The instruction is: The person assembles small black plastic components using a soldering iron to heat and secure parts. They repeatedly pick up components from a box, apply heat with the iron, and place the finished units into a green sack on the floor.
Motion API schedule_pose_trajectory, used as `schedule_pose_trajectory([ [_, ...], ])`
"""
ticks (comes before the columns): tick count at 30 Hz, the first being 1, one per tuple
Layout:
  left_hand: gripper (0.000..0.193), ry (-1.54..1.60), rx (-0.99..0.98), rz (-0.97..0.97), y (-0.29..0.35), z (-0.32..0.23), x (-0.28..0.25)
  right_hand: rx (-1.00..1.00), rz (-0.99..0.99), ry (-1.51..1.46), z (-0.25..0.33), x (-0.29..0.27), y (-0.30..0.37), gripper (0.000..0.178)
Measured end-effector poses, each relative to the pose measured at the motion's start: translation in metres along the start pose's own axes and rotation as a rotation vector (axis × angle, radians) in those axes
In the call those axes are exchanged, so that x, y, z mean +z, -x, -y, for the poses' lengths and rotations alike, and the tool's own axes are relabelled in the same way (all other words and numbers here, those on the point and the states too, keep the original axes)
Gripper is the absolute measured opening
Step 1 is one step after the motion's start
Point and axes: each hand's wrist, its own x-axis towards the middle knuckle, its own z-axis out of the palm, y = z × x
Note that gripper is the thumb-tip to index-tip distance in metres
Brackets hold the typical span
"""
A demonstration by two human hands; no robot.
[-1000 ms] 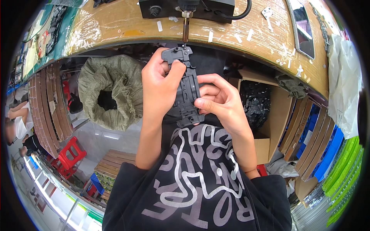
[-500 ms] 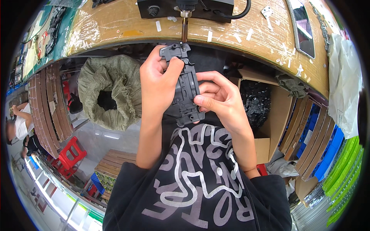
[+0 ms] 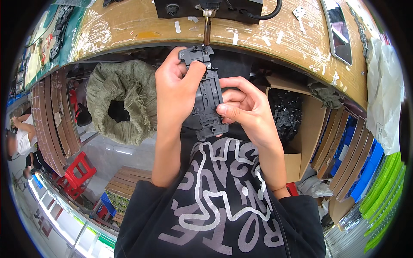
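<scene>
Both hands grip a long black moulded plastic part (image 3: 209,96), held lengthwise in front of my chest just off the bench edge. My left hand (image 3: 176,86) is closed round its upper left side, with the thumb across its face. Lower down on the right edge, my right hand (image 3: 243,105) pinches it between thumb and fingers. A mounted screwdriver bit (image 3: 207,32) points at the part, its tip at the top end near a screw hole. Whether the tip touches the part I cannot tell.
A black fixture box (image 3: 241,9) carries the driver on the wooden bench (image 3: 129,26). A phone (image 3: 337,32) lies at its right. Below stand an open sack (image 3: 97,94) on the left and a cardboard box (image 3: 312,124) of small black pieces on the right. Red stools (image 3: 80,170) stand lower left.
The top of the black plastic part sits very slightly higher against the driver tip. Both hands keep the same grip.
</scene>
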Motion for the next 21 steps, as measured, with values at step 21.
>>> schedule_pose_trajectory([
  [21,0.008,-0.006,0.005,0.005,0.0028,0.0030,-0.0018,-0.001,-0.007,0.040,-0.0035,0.0002,0.0011,0.036],
])
